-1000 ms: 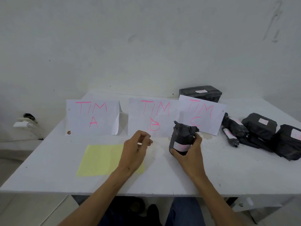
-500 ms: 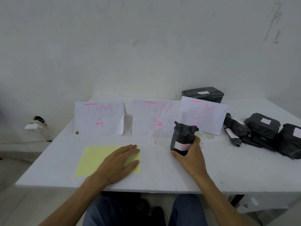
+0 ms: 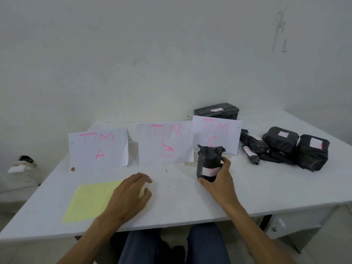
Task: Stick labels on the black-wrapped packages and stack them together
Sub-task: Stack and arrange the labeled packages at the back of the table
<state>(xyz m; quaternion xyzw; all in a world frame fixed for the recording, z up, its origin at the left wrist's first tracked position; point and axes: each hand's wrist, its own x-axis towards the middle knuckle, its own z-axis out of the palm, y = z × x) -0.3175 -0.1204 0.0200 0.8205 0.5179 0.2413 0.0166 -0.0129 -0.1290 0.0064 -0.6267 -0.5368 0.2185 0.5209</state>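
- My right hand (image 3: 219, 182) wraps an upright black-wrapped package (image 3: 208, 162), fingers (image 3: 225, 161) curled round its right side, thumb at the lower front; it stands on the white surface (image 3: 190, 202) just in front of the "TIM C" sign (image 3: 217, 136).
- That package has a pale label (image 3: 209, 171) on its lower front (pinkish, text unreadable) and a crumpled top.
- My left hand (image 3: 131, 195) lies palm down on the right edge of the yellow sheet (image 3: 91, 201), fingers loosely bent, holding nothing.
- Three paper signs stand in a row: "TIM A" (image 3: 98, 147), "TIM B" (image 3: 165, 142), then "TIM C".
- Labelled black packages sit bunched at the right of the surface: a small roll (image 3: 250, 155), a longer bundle (image 3: 254, 142), a flat parcel (image 3: 280, 139) and a boxy one (image 3: 312, 152), touching or nearly so.
- Another black box (image 3: 216, 111) with a label sits behind the "TIM C" sign, against the wall.
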